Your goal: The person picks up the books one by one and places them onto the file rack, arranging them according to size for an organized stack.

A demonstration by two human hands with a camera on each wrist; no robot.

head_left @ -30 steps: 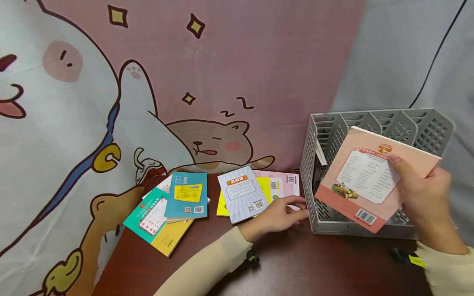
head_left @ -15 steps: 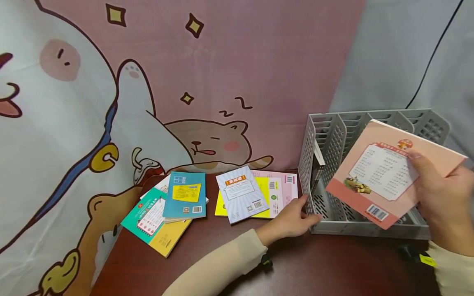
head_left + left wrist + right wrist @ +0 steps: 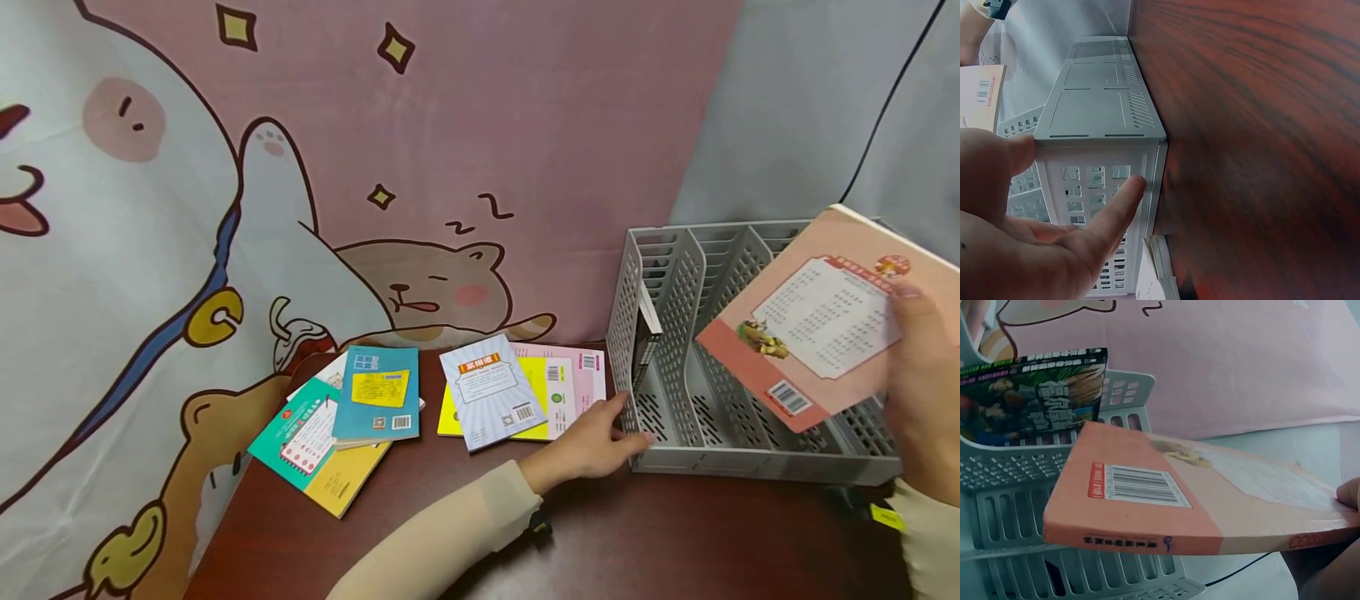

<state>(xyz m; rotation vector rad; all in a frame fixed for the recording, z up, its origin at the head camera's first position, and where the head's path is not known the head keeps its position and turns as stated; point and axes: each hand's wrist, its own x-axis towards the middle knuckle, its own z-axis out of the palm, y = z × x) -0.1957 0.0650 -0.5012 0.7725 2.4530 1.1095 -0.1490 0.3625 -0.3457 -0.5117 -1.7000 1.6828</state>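
My right hand grips a pink book by its edge, thumb on the back cover, holding it tilted above the right part of a grey plastic file organizer. The book's barcode and spine show in the right wrist view. At the organizer's front left corner rests my left hand; in the left wrist view the thumb touches the front edge and a straight index finger lies along the perforated side wall. Dark, green-toned books stand in the leftmost compartment.
Left of the organizer, a pale blue book overlaps a yellow one and a pink one. Farther left, a blue book lies over a green-and-yellow one. A patterned curtain hangs behind the table.
My right hand has carried the pink book rightward and up, uncovering more compartments. My left hand has moved slightly right onto the organizer's corner.
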